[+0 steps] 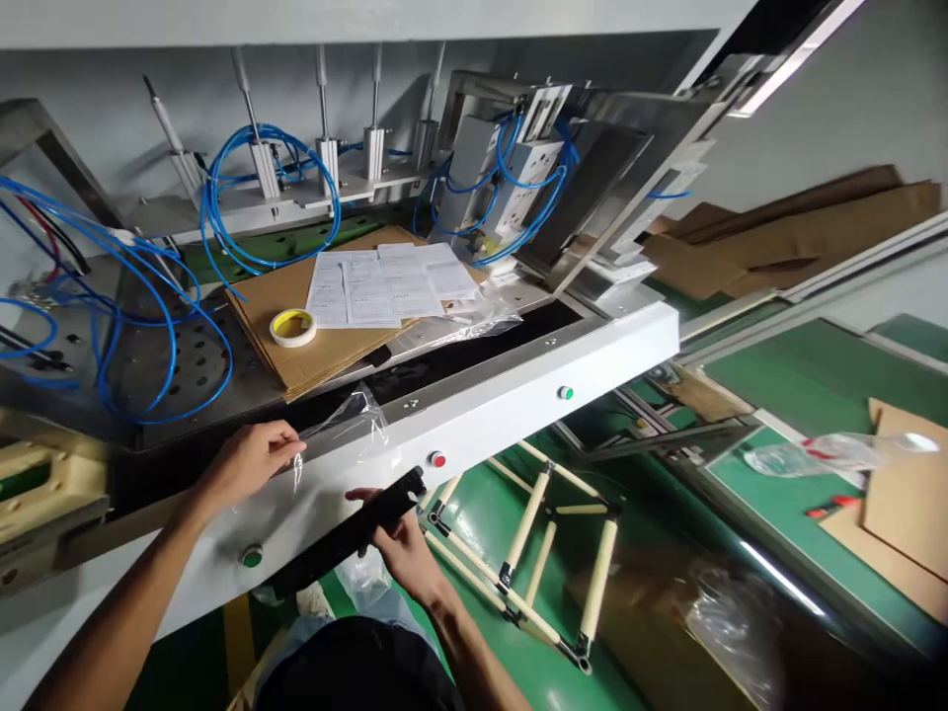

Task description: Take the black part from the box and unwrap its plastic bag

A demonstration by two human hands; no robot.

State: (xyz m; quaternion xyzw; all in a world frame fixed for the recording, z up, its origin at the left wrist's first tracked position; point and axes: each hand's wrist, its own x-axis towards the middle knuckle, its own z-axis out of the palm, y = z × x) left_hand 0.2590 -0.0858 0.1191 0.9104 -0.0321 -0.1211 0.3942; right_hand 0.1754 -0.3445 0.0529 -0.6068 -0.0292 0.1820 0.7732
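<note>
My left hand (256, 459) pinches the edge of a clear plastic bag (362, 420) above the machine's white front rail (511, 405). My right hand (400, 543) is closed around a long black part (348, 528) with a notched end, which slants down to the left in front of the rail. More clear plastic (366, 578) hangs below the right hand. Beyond the rail, printed paper sheets (377, 286) and a roll of tape (293, 327) lie on flat cardboard (259, 336).
Blue air hoses (211, 227) loop over the metal machine bed. The rail carries a red button (437, 459) and green buttons (566, 393). A frame of cream tubes (525, 533) stands on the green floor. To the right, a plastic bottle (807, 454) lies near cardboard (908, 494).
</note>
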